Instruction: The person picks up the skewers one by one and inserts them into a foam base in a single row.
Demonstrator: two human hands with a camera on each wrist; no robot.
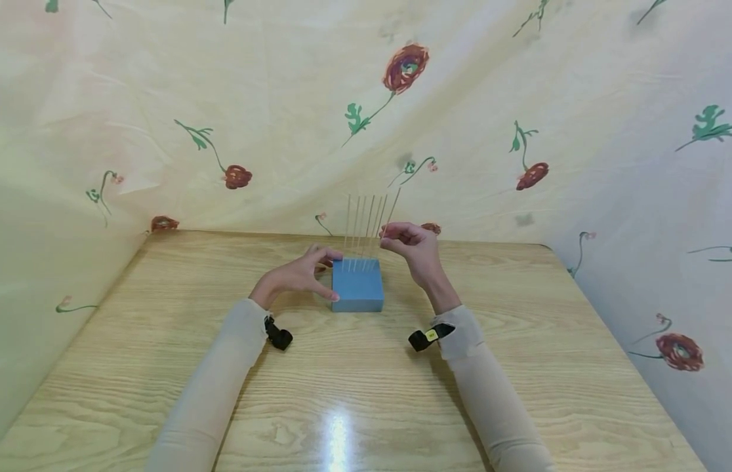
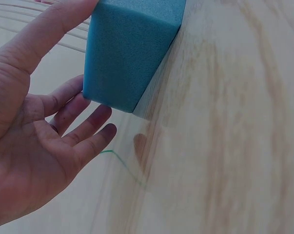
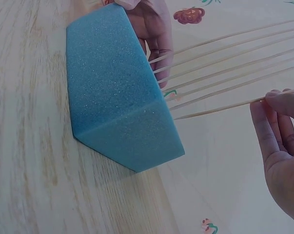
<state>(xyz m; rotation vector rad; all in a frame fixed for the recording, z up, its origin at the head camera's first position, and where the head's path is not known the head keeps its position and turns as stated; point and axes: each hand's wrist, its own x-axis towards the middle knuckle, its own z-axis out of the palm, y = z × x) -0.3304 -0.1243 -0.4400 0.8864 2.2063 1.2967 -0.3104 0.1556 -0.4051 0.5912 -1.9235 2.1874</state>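
A blue foam block (image 1: 357,285) sits on the table, with a row of several thin wooden skewers (image 1: 355,226) standing in its top along the back. My left hand (image 1: 298,272) holds the block from the left, thumb at the front corner and fingers around the back corner. In the left wrist view the thumb (image 2: 54,29) lies along the block's edge. My right hand (image 1: 419,252) pinches one more skewer (image 3: 215,110) between thumb and fingertips. Its lower end meets the block's top at the right end of the row, and it leans right.
The wood-grain table (image 1: 354,373) reaches back to a pale flowered cloth (image 1: 295,131) that hangs behind and at both sides. Black straps with small cameras sit on the left wrist (image 1: 277,334) and right wrist (image 1: 431,335).
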